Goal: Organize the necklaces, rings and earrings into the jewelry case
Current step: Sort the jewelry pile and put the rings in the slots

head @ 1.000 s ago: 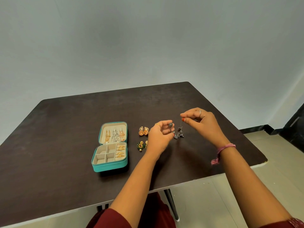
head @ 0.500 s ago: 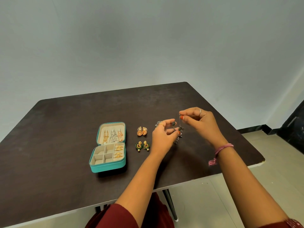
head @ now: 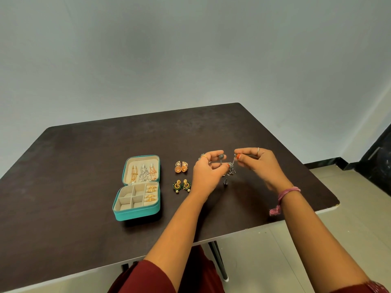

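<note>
Dark brown table [head: 84, 166] carries the open teal jewelry case [head: 137, 187], necklaces in its lid, gold rings in its right-hand slots. Your left hand [head: 208, 170] and right hand [head: 259, 163] are raised over the table right of the case, both pinching a dark silver earring [head: 230, 169]. The orange earrings [head: 181, 167] and green-gold earrings [head: 182, 185] lie between case and hands.

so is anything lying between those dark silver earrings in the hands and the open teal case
Yes. Two earring pairs lie on the table between them: the orange-gold pair and the green-gold pair. Both lie flat, so carrying the silver earrings over them to the case should clear.
</note>
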